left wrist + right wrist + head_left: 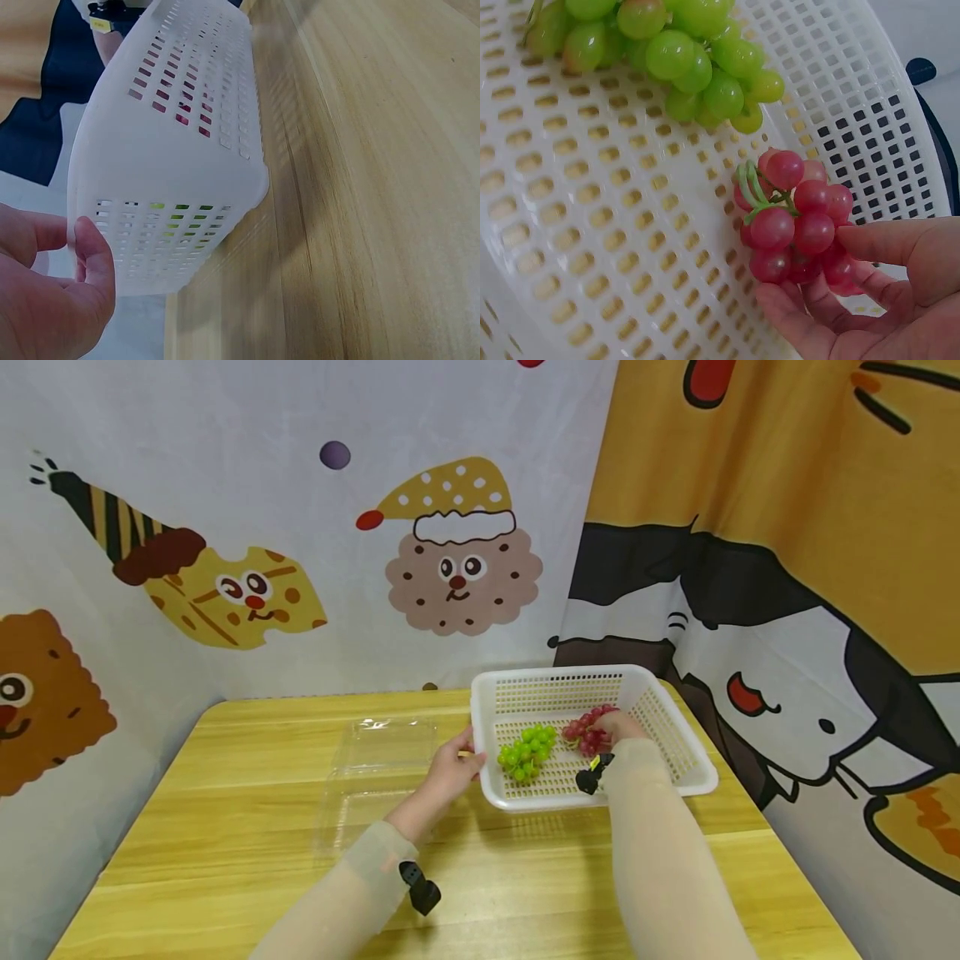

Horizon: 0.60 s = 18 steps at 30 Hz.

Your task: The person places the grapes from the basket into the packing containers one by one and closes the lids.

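Observation:
A white perforated plastic basket (pixel 525 802) stands toward the right back of the table. My left hand (pixel 450 768) pinches its left rim, thumb and fingers on either side of the wall, as the left wrist view shows. Inside the basket, my right hand (pixel 622 725) holds a bunch of red grapes (pixel 791 217). Its thumb lies on one side of the bunch and its curled fingers on the other. The grapes' green stem points away from the palm. Left of them in the basket lies a bunch of green grapes (pixel 527 753), apart from both hands.
Left of the basket, a clear plastic box (pixel 367 743) with two shallow halves lies spread on the wooden table (pixel 225 827). A printed curtain (pixel 262 460) hangs right behind the table and along its right side, close to the basket.

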Motion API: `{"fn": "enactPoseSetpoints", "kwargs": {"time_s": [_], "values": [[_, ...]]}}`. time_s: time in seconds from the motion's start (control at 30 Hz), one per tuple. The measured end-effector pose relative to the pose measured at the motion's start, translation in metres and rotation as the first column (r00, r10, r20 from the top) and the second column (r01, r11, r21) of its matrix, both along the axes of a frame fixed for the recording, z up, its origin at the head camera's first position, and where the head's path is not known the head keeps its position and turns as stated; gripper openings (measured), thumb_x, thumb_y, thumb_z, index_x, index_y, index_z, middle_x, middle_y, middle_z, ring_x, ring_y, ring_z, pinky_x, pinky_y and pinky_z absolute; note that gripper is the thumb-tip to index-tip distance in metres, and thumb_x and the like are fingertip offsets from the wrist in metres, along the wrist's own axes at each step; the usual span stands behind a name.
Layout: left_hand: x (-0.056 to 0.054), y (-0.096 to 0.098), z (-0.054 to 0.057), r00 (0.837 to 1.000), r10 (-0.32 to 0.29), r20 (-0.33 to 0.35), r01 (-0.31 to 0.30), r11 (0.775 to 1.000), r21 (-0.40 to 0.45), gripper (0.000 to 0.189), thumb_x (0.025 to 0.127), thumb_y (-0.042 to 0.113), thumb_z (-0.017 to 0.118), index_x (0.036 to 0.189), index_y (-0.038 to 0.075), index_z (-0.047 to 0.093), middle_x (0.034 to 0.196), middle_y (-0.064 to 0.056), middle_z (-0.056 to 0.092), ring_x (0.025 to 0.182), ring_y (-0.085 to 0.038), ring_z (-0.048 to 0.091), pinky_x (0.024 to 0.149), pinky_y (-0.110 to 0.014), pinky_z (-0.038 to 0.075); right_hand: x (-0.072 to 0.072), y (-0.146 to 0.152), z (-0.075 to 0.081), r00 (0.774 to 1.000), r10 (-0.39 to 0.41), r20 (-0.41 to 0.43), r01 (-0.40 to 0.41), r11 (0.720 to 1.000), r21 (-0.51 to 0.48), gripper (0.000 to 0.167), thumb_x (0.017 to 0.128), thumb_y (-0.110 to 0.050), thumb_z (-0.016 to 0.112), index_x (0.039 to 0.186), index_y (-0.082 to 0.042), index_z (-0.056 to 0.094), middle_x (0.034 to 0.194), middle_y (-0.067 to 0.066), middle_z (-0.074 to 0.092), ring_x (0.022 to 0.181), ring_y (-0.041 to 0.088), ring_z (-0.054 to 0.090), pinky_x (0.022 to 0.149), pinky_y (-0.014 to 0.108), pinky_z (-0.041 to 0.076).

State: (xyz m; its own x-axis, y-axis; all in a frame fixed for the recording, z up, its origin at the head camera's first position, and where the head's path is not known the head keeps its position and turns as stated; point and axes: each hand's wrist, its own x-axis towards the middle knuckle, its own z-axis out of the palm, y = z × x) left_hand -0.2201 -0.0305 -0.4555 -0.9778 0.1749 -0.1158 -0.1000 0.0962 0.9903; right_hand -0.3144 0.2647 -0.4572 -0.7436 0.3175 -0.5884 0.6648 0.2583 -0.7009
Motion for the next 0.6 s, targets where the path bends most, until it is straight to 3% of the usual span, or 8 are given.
{"fn": "enactPoseSetpoints", "kwargs": {"time_s": [0.07, 0.17, 0.27, 0.4, 0.47, 0.6], "values": [[0.0, 0.0, -0.001, 1.0, 0.005, -0.006, -0.005, 1.0, -0.005, 0.059, 0.093, 0.001, 0.055, 0.146, 0.002, 0.03, 0.108, -0.017, 0.049, 0.073, -0.011, 0.056, 0.067, -0.024, 0.054, 0.0, 0.001, 0.003, 1.0, -0.009, -0.008, 0.009, 1.0, 0.006, 0.038, 0.093, -0.006, 0.05, 0.128, 0.007, 0.048, 0.105, 0.015, 0.054, 0.08, 0.02, 0.06, 0.085, 0.035, 0.054], [0.0, 0.001, 0.0, 1.0, 0.013, -0.006, -0.013, 1.0, -0.005, 0.058, 0.093, 0.001, 0.055, 0.146, 0.003, 0.032, 0.107, -0.017, 0.049, 0.072, -0.01, 0.056, 0.071, -0.028, 0.055, 0.002, 0.004, 0.009, 1.0, -0.012, -0.01, 0.012, 1.0, -0.027, 0.036, 0.095, -0.007, 0.047, 0.129, 0.006, 0.046, 0.098, 0.012, 0.052, 0.075, 0.019, 0.062, 0.084, 0.035, 0.055], [0.001, 0.001, 0.002, 1.0, 0.018, -0.006, -0.018, 1.0, -0.008, 0.057, 0.093, 0.002, 0.055, 0.146, 0.004, 0.033, 0.106, -0.015, 0.049, 0.071, -0.01, 0.055, 0.071, -0.03, 0.055, 0.006, 0.008, 0.017, 1.0, -0.031, -0.007, 0.03, 0.994, -0.105, 0.035, 0.096, -0.008, 0.046, 0.129, 0.003, 0.044, 0.1, 0.013, 0.049, 0.075, 0.021, 0.063, 0.085, 0.037, 0.055], [0.001, 0.001, 0.002, 1.0, 0.021, -0.004, -0.021, 1.0, -0.023, 0.057, 0.093, 0.003, 0.055, 0.146, 0.004, 0.033, 0.103, -0.013, 0.049, 0.069, -0.009, 0.052, 0.066, -0.025, 0.052, 0.013, 0.012, 0.029, 1.0, 0.004, -0.001, -0.004, 0.99, -0.143, 0.033, 0.097, -0.013, 0.046, 0.128, 0.0, 0.045, 0.103, 0.013, 0.046, 0.076, 0.021, 0.065, 0.087, 0.038, 0.055], [0.001, 0.001, 0.002, 1.0, 0.023, -0.003, -0.023, 0.999, -0.029, 0.056, 0.093, 0.003, 0.055, 0.146, 0.004, 0.034, 0.102, -0.012, 0.049, 0.068, -0.009, 0.051, 0.066, -0.025, 0.052, 0.01, 0.019, 0.028, 0.999, 0.03, 0.018, -0.027, 0.987, -0.156, 0.031, 0.097, -0.016, 0.048, 0.125, -0.002, 0.048, 0.103, 0.013, 0.045, 0.076, 0.02, 0.065, 0.085, 0.037, 0.055], [0.0, 0.001, 0.002, 1.0, 0.018, -0.002, -0.018, 0.999, -0.03, 0.056, 0.094, 0.003, 0.055, 0.146, 0.005, 0.034, 0.102, -0.012, 0.049, 0.068, -0.009, 0.052, 0.069, -0.029, 0.053, 0.008, 0.026, 0.036, 0.998, 0.009, 0.058, 0.002, 0.983, -0.183, 0.03, 0.096, -0.017, 0.053, 0.122, -0.004, 0.05, 0.109, 0.014, 0.043, 0.079, 0.02, 0.062, 0.087, 0.035, 0.054]]}}
